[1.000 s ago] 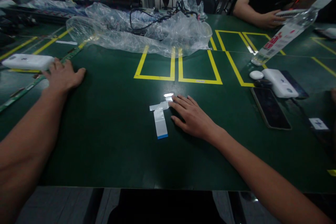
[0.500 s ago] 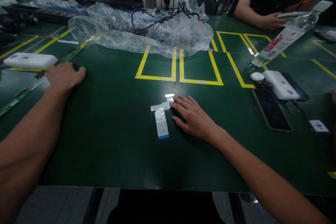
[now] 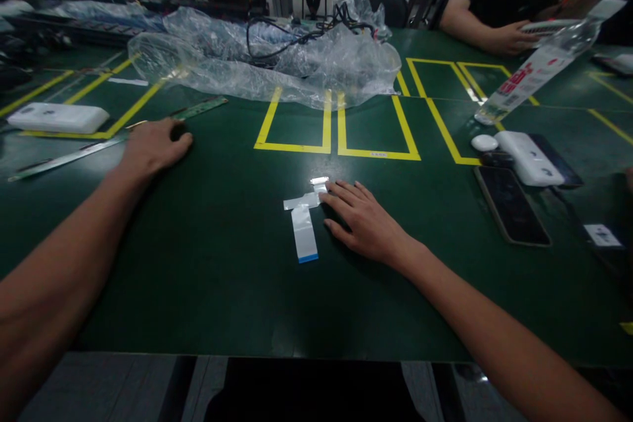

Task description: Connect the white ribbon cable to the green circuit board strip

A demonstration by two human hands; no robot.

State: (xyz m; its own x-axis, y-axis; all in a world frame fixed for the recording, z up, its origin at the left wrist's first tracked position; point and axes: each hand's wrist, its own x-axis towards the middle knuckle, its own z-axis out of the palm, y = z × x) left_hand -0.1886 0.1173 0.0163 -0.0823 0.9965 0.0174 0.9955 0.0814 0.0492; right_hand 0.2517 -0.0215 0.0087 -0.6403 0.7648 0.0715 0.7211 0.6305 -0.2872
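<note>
Circuit-board strip [image 3: 202,107], long and narrow, lies at ten o'clock on my feed, slanting across the green table [image 3: 222,290] under my left hand [image 3: 155,144]. From that hand one end points to two o'clock, the other to between eight and nine. The fingers bend down over the strip, thumb standing apart; their tips are hidden from me, so I can't tell whether they pinch it or just press. A white box-shaped device [image 3: 59,117] sits just beyond, at ten o'clock from the wrist.

I judge the strip light and fairly stiff, yet thin enough to bow or twist, with small parts easily knocked. I'd grip it by both long edges near mid-length, so neither end sags.

Near the clock's centre lies a flat ribbon cable [image 3: 303,234], its blue-edged end at six, its shiny metal end at one, a side piece at nine. My right hand [image 3: 363,221] rests at three o'clock from it, fingers loosely spread, forefinger seemingly touching its edge. I expect the cable to be nearly weightless, floppy and prone to skate on the smooth top. I'd lift it by the sides of the white length, sparing both ends and avoiding a sharp crease.
</note>
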